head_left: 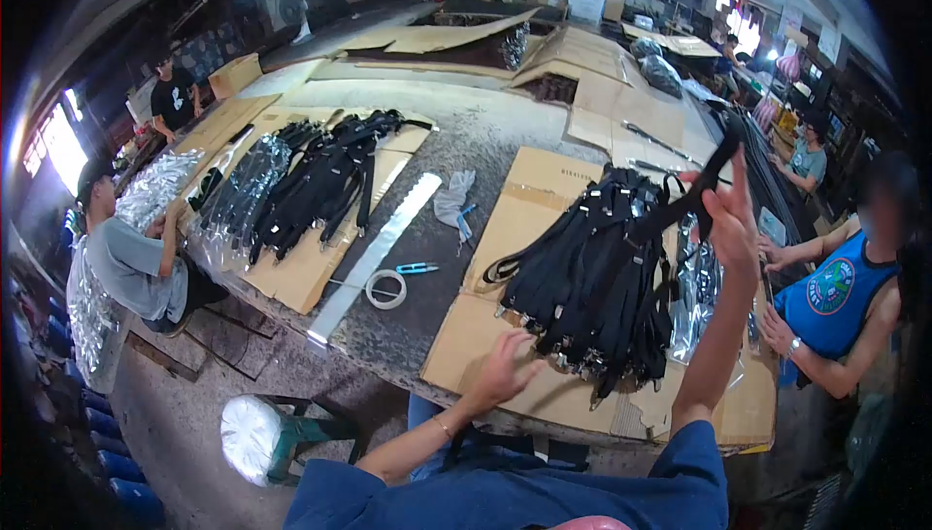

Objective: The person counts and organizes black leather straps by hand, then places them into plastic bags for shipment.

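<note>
A pile of black elastic suspenders (602, 278) with metal clips lies on a cardboard sheet (466, 341) in front of me. My right hand (730, 215) is raised above the pile's right side, closed on a black suspender strap (670, 215) that stretches from the pile up to it. At the pile's near left edge, my left hand (505, 370) is held with its fingers apart, close to the metal clips, and nothing shows in it. Clear plastic sleeves (694, 297) lie right of the pile, partly hidden by my right arm.
Left on the table are a metal ruler (379, 253), a tape roll (386, 289), blue snips (417, 268) and a second suspender pile (325, 176). A co-worker in a blue vest (840, 282) stands close on the right; another person (136, 248) sits at left. A stool (257, 438) stands below.
</note>
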